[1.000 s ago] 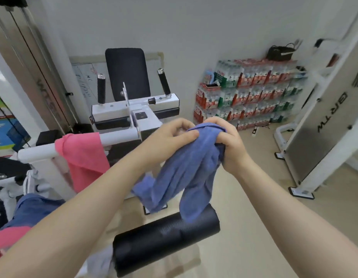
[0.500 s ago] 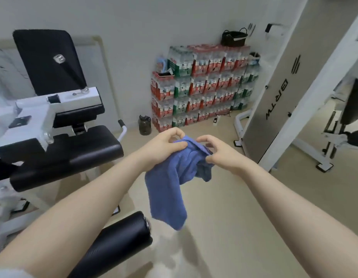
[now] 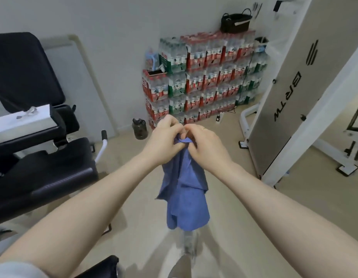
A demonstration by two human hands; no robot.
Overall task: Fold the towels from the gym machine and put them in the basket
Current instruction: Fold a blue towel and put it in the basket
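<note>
Blue terry cloth hangs from two bare hands held out at arm's length over a beige gym floor [image 3: 254, 207]. The towel [image 3: 184, 197] is gathered at its top edge, where a small fold of it shows between the hands, and the rest drops straight down below the wrists in loose vertical pleats, clear of the floor. The left hand [image 3: 164, 143] has its fingers curled in and pinches the bunched top of the cloth from the left; the right hand [image 3: 206, 145], a thin ring on one finger, curls in from the opposite side and pinches the same upper edge, so that the knuckles of both hands nearly meet above the fabric. The towel's lower part spreads wider than the top, with one corner jutting to the left and a second layer ending in a straight hem partway down on the right. Its colour is an even mid-blue with a faint woven texture.

To the left stands a gym machine [image 3: 39, 157] with black padded seat and backrest on a white frame. Against the far wall, shrink-wrapped packs of bottled water [image 3: 206, 77] are stacked several rows high, with a dark basket [image 3: 236, 22] with a looped handle sitting on top of them. A dark jug [image 3: 139, 128] rests on the floor just left of the stack. At right, a grey panel [image 3: 306, 81] of another machine leans in a white frame.
</note>
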